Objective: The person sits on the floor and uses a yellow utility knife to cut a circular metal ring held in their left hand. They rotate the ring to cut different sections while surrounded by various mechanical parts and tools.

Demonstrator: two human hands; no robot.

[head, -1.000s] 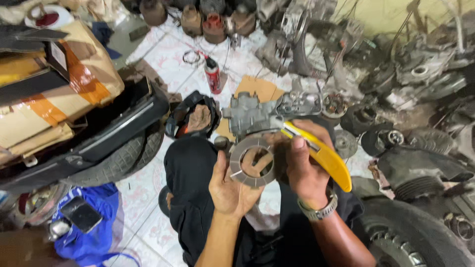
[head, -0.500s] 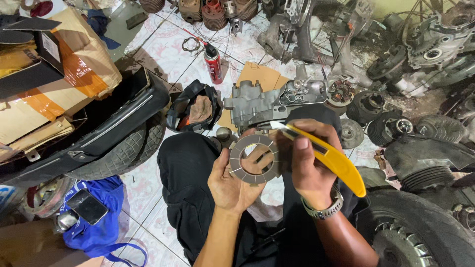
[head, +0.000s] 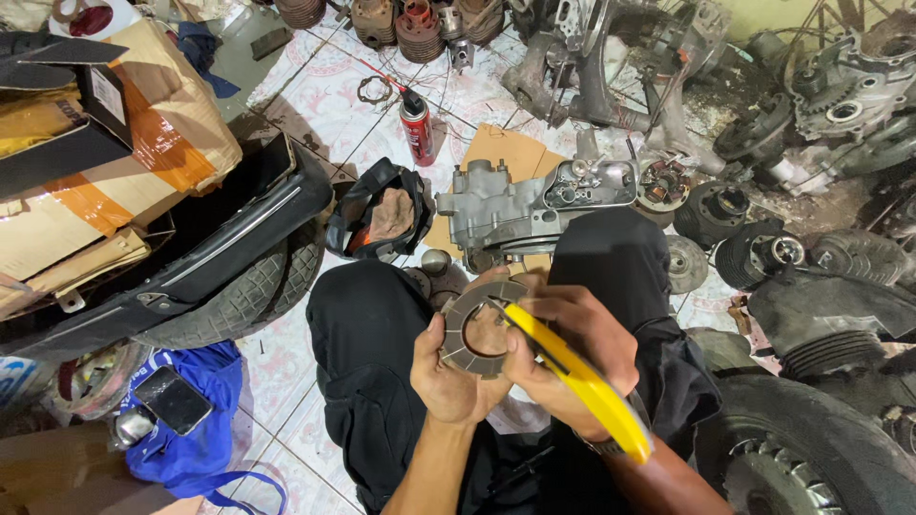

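A ring-shaped friction plate [head: 474, 329] is being gripped in the left hand [head: 458, 377] while a yellow-handled tool [head: 572, 377] is being clasped by the right hand [head: 568, 358] above the tiled floor [head: 315, 105].

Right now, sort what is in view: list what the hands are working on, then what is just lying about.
In hand:
left hand holding grey ring-shaped plate
right hand holding yellow-handled tool

Lying about:
red spray can
grey engine casing
tyre
blue bag
cardboard box

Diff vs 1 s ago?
Both hands came down toward the lap with the friction ring, away from the engine casing. Grips unchanged: left hand holds the ring, right hand holds the yellow-handled tool against it. Red spray can stayed on the floor.
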